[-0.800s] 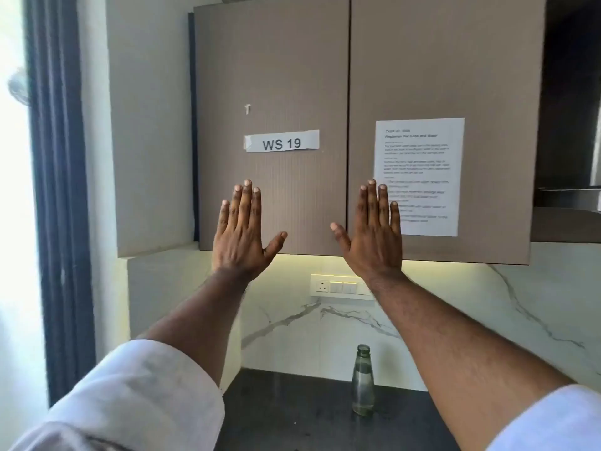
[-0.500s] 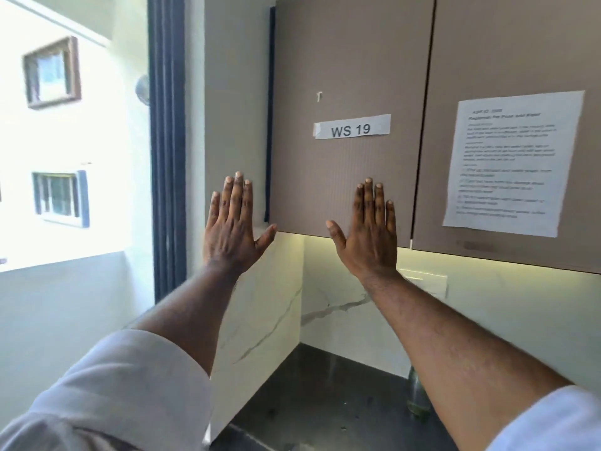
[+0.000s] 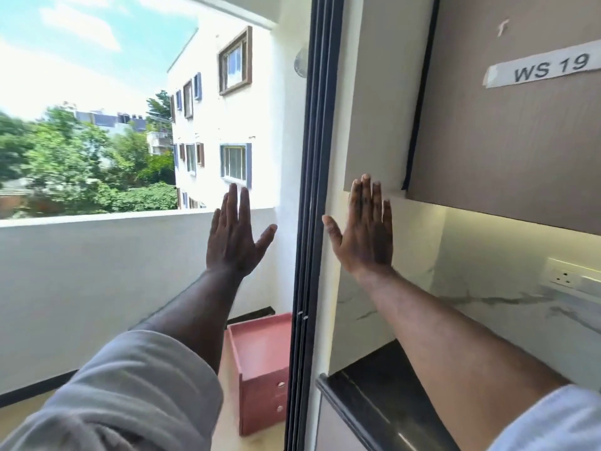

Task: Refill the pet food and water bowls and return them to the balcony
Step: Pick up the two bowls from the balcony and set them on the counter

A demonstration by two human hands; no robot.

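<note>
Bowls aren't showing; left hand (image 3: pixel 234 237) and right hand (image 3: pixel 364 234) are hovering spread, holding nothing, so I'd be scanning the balcony floor by the pink cabinet (image 3: pixel 263 362) first

The door frame (image 3: pixel 313 190) stands in the middle, with the balcony wall (image 3: pixel 97 271) to its left and the wall cabinet (image 3: pixel 507 141) to its right. Below the cabinet lies the counter (image 3: pixel 374 395), and a drawer unit (image 3: pixel 263 369) stands on the balcony floor just beside the frame. The left hand (image 3: pixel 234 239) is raised before the balcony wall, the right hand (image 3: pixel 364 232) before the cabinet's lower corner.
</note>
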